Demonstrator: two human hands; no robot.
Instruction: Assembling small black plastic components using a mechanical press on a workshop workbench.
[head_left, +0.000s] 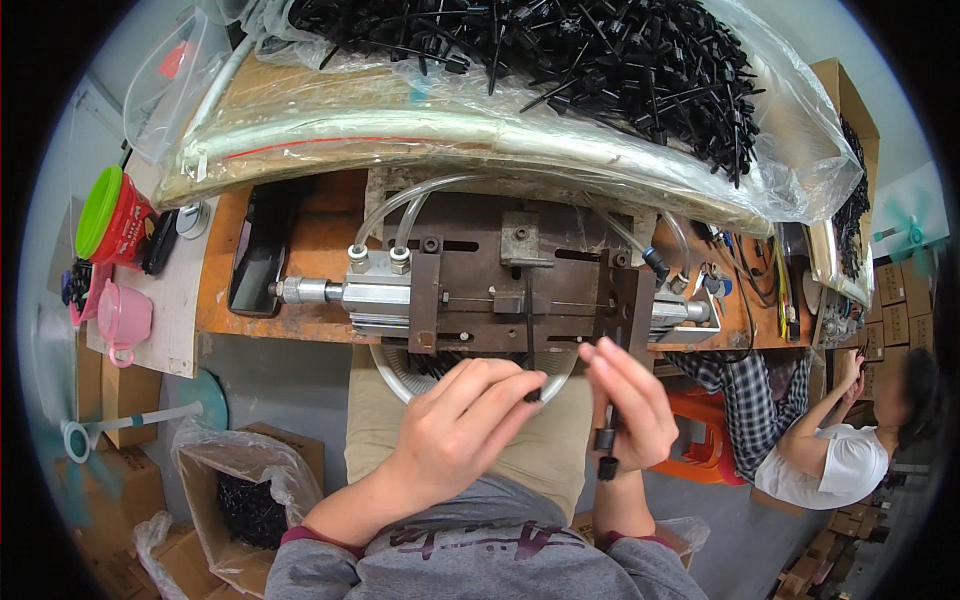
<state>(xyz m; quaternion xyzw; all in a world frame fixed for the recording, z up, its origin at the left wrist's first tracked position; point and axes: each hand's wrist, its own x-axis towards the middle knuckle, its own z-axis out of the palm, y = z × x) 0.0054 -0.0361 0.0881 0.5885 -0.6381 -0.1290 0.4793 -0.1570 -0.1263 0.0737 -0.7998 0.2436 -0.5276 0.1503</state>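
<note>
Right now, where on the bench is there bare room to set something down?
Bare orange wood shows between the phone and brown fixture; bare pale board lies right of the pink cup. Cables crowd the bench right of the fixture.

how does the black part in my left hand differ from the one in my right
The left part shows a thin stem reaching up over the machine; the right part shows mainly its thick end. The left part's lower end is partly covered by the left hand, while the right part's juts out plainly at the right hand. Both are black, with a thicker lower end.
</note>
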